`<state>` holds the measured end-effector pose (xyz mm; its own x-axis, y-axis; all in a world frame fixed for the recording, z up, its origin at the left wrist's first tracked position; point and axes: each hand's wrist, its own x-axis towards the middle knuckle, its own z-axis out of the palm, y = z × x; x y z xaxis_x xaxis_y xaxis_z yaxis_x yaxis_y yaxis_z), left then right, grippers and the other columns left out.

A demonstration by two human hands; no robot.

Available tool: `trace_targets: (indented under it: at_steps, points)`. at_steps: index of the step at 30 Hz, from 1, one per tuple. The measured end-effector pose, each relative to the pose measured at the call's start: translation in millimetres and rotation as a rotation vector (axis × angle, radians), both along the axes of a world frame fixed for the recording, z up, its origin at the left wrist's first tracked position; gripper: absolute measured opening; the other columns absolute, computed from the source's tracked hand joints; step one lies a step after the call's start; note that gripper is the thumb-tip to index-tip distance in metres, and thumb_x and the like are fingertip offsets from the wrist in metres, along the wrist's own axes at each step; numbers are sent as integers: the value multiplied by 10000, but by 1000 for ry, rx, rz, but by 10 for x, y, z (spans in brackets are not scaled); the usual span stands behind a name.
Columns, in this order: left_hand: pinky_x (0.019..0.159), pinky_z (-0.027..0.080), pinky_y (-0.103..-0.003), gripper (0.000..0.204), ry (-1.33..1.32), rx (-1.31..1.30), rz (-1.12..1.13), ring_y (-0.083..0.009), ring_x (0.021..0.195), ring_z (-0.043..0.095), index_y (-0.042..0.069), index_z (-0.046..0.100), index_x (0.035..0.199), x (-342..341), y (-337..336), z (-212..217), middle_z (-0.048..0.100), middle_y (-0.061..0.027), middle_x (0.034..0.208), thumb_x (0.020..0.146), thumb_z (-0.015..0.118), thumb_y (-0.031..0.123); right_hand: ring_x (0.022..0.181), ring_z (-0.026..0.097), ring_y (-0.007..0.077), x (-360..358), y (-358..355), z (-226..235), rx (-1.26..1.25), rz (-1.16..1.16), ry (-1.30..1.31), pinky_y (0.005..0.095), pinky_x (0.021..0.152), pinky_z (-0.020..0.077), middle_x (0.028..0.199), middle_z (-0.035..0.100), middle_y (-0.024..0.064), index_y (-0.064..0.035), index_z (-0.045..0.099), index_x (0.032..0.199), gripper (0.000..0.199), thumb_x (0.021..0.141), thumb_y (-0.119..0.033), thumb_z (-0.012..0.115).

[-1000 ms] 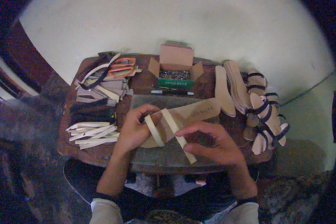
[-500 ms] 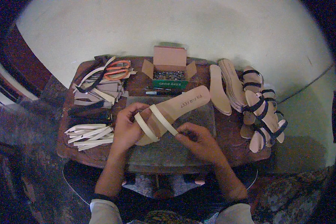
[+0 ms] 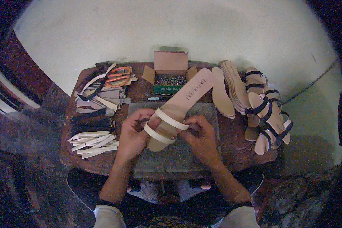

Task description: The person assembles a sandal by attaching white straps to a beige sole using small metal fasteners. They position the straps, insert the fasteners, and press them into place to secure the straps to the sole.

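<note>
Two hands, our left hand and right hand, close fingers around a light, stiff tan sandal sole at its cream straps.

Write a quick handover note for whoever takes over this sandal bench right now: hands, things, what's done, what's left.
Left hand and right hand: both grip the tan sandal sole, its toe end towards the person, over the grey work pad.
Done: two cream straps lie across the toe end.
Left: strap ends look unfixed; hard to tell.
Nearby: loose cream strips at left, open cardboard box of small nails behind.
</note>
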<state>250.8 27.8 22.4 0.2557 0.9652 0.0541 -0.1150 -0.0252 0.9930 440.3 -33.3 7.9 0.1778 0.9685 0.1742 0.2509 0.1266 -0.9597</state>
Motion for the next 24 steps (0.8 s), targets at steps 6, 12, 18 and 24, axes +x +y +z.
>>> trace_targets:
  at_steps: [6,12,18,24]
  points:
    - [935,417,-309,598,79,89,-303,-170,1064,556,36,505,1236,-87,-21,101,601,-75,1148,700,771,42,873,579,147,113,41,187,131,13,-30,264,799,465,932,550,53,-40,569,879,242,709,125,623]
    - [1011,357,-345,744,-99,81,-513,-209,1178,483,7,419,1336,-221,-29,101,538,-107,1251,720,783,210,860,568,150,215,36,323,198,87,-116,263,786,457,920,553,48,-43,592,846,228,680,104,644]
    - [903,441,-307,448,-182,-43,-212,-151,1054,554,3,528,1235,-164,-40,61,605,-92,1150,848,669,176,879,562,182,143,29,389,206,277,-191,308,789,452,900,564,57,-42,604,842,211,676,84,637]
    - [776,497,-288,213,93,-42,-279,-125,870,629,24,669,1003,-145,-94,176,685,-53,935,804,709,92,890,585,209,-3,34,360,134,322,-202,316,802,458,907,588,72,-47,627,911,209,730,58,645]
